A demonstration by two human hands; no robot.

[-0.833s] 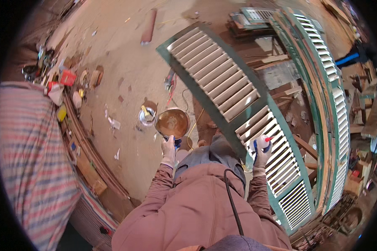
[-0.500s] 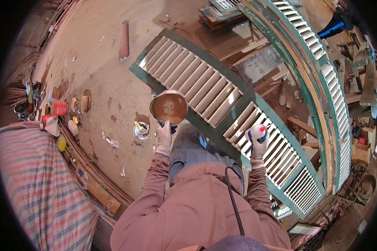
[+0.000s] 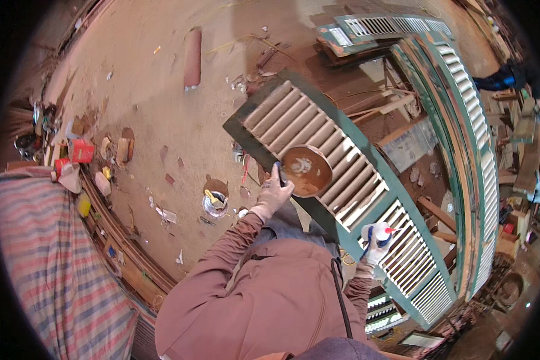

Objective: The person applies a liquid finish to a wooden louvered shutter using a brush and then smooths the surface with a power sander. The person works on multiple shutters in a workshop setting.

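My left hand (image 3: 274,193), in a pale glove with dark blue on the fingers, grips the near-left rim of a round, shallow bowl (image 3: 308,173). Brown shows inside the bowl, with a pale smear in its middle. It is held over the long green louvered shutter (image 3: 362,199), which has pale slats. To the right, my gloved right hand (image 3: 378,251) is closed around a white squeeze bottle (image 3: 375,231) with a red nozzle tip. That bottle is above the shutter's lower slats, its tip pointing right. Whether it touches the shutter I cannot tell.
More green shutters (image 3: 488,171) stand stacked along the right, and others (image 3: 366,36) lie at the back. A tub with a yellow-handled tool (image 3: 215,204) sits on the dusty floor to the left. Striped cloth (image 3: 54,258) covers something at the near left; a reddish roll (image 3: 192,60) lies farther off.
The bowl in my left hand has moved right, from beside the shutter's edge to over its slats. My right hand with the bottle has shifted slightly nearer. The whole view has turned somewhat.
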